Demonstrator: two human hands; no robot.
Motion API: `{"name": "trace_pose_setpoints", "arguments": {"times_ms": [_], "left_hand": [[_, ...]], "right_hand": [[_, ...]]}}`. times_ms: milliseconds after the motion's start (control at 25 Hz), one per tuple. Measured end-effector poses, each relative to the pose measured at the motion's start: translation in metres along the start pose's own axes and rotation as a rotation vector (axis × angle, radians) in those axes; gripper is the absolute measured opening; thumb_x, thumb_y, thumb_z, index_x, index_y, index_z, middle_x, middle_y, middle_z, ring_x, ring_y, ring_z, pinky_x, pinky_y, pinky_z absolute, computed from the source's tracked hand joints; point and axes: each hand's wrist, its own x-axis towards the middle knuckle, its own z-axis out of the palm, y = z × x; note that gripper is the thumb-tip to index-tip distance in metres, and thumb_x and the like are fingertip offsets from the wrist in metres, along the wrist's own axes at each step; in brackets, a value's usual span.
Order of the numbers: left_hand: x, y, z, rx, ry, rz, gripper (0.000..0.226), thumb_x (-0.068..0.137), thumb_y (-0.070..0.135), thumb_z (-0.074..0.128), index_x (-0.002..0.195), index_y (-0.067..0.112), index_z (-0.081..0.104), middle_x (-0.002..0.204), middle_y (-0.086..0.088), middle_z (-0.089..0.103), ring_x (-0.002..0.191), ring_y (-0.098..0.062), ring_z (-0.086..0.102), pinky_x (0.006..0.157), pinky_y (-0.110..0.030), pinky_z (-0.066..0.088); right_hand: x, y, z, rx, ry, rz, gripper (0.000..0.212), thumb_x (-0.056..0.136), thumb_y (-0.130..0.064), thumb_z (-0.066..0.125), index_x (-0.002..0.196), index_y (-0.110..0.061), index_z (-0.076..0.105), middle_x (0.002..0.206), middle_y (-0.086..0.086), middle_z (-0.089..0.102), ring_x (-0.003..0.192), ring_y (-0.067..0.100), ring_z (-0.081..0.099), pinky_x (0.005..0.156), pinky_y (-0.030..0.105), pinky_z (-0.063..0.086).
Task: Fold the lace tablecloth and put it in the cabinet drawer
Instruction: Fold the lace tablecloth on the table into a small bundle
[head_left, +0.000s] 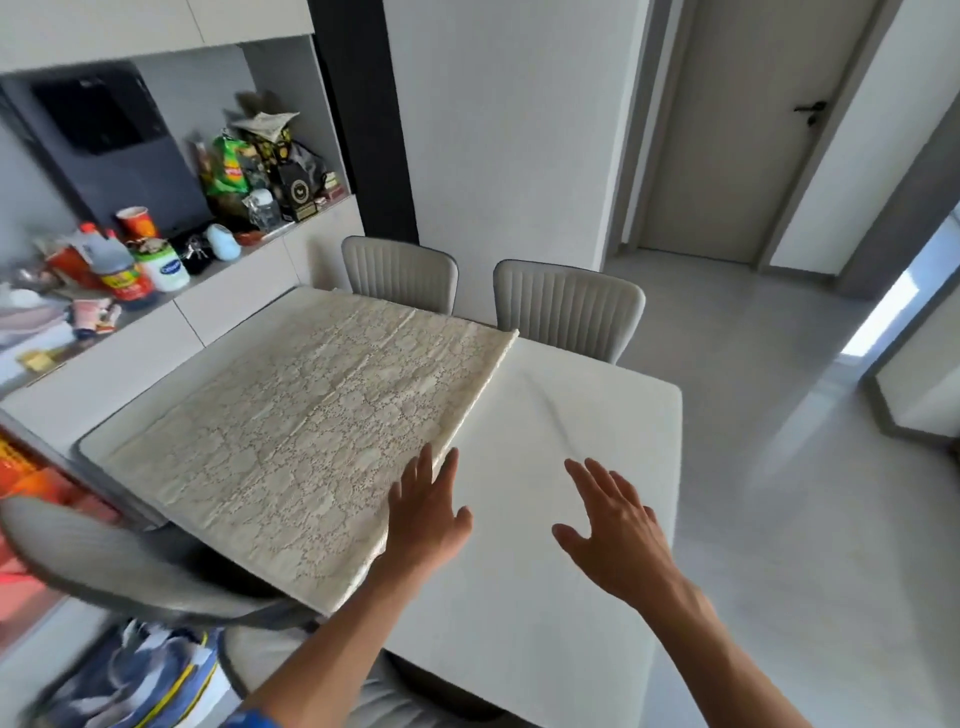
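Observation:
A cream lace tablecloth, folded into a flat rectangle, covers the left half of the white table; its near corner hangs a little over the table's front edge. My left hand lies open with fingers spread on the cloth's right folded edge, near the front. My right hand hovers open over the bare tabletop to the right of the cloth, holding nothing. The white cabinet with flat drawer fronts runs along the wall beside the table's left side; its fronts look closed.
Two grey ribbed chairs stand at the table's far side, and another grey chair is at the near left. Bottles, jars and snack bags crowd the cabinet counter. Open floor lies right of the table.

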Motion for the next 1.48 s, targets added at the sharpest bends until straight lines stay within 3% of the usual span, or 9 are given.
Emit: {"name": "trace_pose_setpoints", "arguments": {"times_ms": [320, 520, 760, 920, 1120, 1320, 1480], "left_hand": [[0.001, 0.084, 0.025, -0.012, 0.127, -0.284, 0.077, 0.091, 0.034, 0.053, 0.154, 0.025, 0.01, 0.164, -0.008, 0.004, 0.149, -0.029, 0.011, 0.119, -0.049, 0.016], [-0.041, 0.154, 0.069, -0.084, 0.108, -0.499, 0.081, 0.092, 0.035, 0.049, 0.154, 0.031, -0.004, 0.164, -0.006, -0.001, 0.15, -0.026, 0.005, 0.121, -0.048, 0.012], [-0.06, 0.159, 0.093, -0.113, 0.173, -0.717, 0.081, 0.092, 0.034, 0.05, 0.154, 0.029, -0.001, 0.164, -0.007, 0.003, 0.15, -0.026, 0.008, 0.12, -0.048, 0.015], [-0.041, 0.156, 0.101, -0.183, 0.156, -0.79, 0.079, 0.093, 0.034, 0.048, 0.154, 0.03, -0.002, 0.164, -0.006, 0.002, 0.15, -0.028, 0.007, 0.12, -0.05, 0.014], [-0.005, 0.151, 0.106, -0.207, 0.153, -0.835, 0.077, 0.094, 0.037, 0.045, 0.154, 0.031, -0.003, 0.164, -0.003, 0.001, 0.15, -0.026, 0.006, 0.12, -0.049, 0.011], [0.05, 0.125, 0.117, -0.184, 0.124, -0.962, 0.076, 0.092, 0.036, 0.045, 0.154, 0.028, 0.001, 0.164, -0.003, 0.006, 0.149, -0.024, 0.011, 0.119, -0.049, 0.013], [0.117, 0.084, 0.138, -0.073, 0.094, -1.027, 0.076, 0.093, 0.032, 0.042, 0.155, 0.024, -0.001, 0.163, -0.003, 0.013, 0.147, -0.022, 0.016, 0.119, -0.047, 0.013]], "right_hand": [[0.05, 0.119, -0.045, -0.027, -0.11, -0.204, 0.075, 0.091, -0.041, 0.054, 0.153, -0.032, 0.013, 0.163, -0.006, 0.012, 0.15, 0.022, 0.011, 0.113, 0.045, 0.028], [0.066, 0.187, -0.046, -0.124, -0.249, -0.371, 0.074, 0.092, -0.042, 0.051, 0.153, -0.032, 0.01, 0.164, -0.007, 0.008, 0.15, 0.022, 0.008, 0.113, 0.042, 0.027], [0.099, 0.165, -0.032, -0.128, -0.335, -0.622, 0.072, 0.093, -0.039, 0.049, 0.153, -0.03, 0.011, 0.164, -0.004, 0.005, 0.15, 0.023, 0.008, 0.115, 0.042, 0.027], [0.13, 0.171, -0.029, -0.198, -0.366, -0.647, 0.071, 0.094, -0.039, 0.047, 0.153, -0.032, 0.008, 0.164, -0.006, -0.004, 0.151, 0.023, 0.005, 0.116, 0.041, 0.027], [0.191, 0.176, -0.024, -0.299, -0.401, -0.619, 0.07, 0.094, -0.04, 0.047, 0.153, -0.031, 0.01, 0.164, -0.006, -0.001, 0.15, 0.023, 0.008, 0.115, 0.039, 0.027], [0.276, 0.141, 0.026, -0.401, -0.492, -0.693, 0.068, 0.094, -0.036, 0.046, 0.153, -0.029, 0.013, 0.164, -0.004, 0.003, 0.149, 0.023, 0.011, 0.114, 0.039, 0.029], [0.363, 0.108, 0.097, -0.495, -0.463, -0.819, 0.065, 0.092, -0.029, 0.042, 0.152, -0.024, 0.019, 0.163, 0.0, 0.015, 0.147, 0.025, 0.018, 0.11, 0.039, 0.031]]}}
